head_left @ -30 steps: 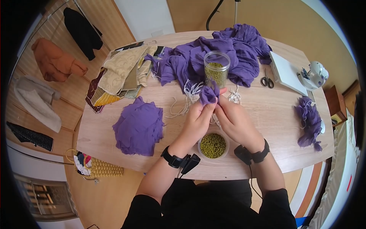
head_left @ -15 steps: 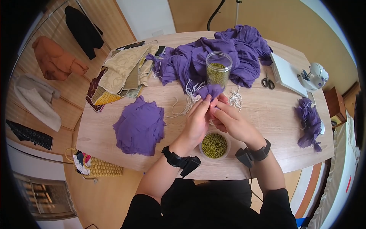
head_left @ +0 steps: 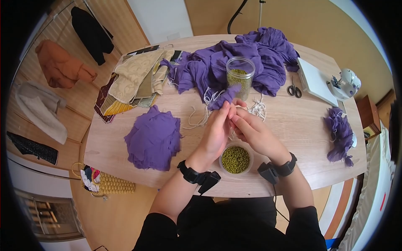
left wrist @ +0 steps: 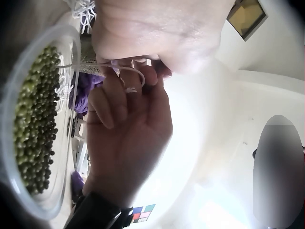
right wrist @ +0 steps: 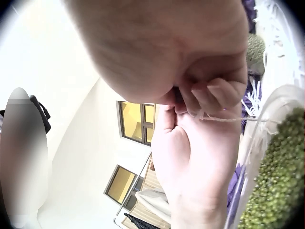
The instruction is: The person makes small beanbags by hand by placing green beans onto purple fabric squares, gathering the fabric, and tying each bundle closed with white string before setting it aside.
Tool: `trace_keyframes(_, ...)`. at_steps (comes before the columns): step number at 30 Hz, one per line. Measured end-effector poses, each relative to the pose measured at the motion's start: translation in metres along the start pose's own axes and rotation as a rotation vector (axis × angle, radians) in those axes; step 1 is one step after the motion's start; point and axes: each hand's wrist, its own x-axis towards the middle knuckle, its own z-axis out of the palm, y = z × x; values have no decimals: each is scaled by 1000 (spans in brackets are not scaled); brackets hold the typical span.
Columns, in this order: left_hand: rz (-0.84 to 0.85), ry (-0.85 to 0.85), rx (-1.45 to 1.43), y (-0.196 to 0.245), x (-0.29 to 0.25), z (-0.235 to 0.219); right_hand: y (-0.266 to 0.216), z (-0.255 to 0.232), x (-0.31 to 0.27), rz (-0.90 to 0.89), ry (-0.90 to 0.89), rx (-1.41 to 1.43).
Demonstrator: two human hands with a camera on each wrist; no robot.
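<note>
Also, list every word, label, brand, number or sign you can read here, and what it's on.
No text can be read in any view.
Sewing machine: any marking is too small to read.
Coloured squares, left wrist view: any print is too small to read.
Gathered purple cloth, bowl, jar: no lettering visible.

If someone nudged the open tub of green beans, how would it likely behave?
The tub would probably feel weighty for its size, since beans fill much of it. With no lid on, it could spill if tipped, and the round beans would likely roll.
</note>
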Motion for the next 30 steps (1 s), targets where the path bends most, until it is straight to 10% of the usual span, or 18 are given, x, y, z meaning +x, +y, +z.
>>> trace_keyframes(7, -54, -4, 209, 11, -2, 16, 13, -2, 1, -186, 177, -150)
trace_keyframes(18, 51, -42, 503, 4, -3, 20, 15, -3, 3, -494, 381, -1151)
trace_keyframes(30, 217, 81, 435, 8, -2, 21, -4, 8, -5, -431, 284, -878)
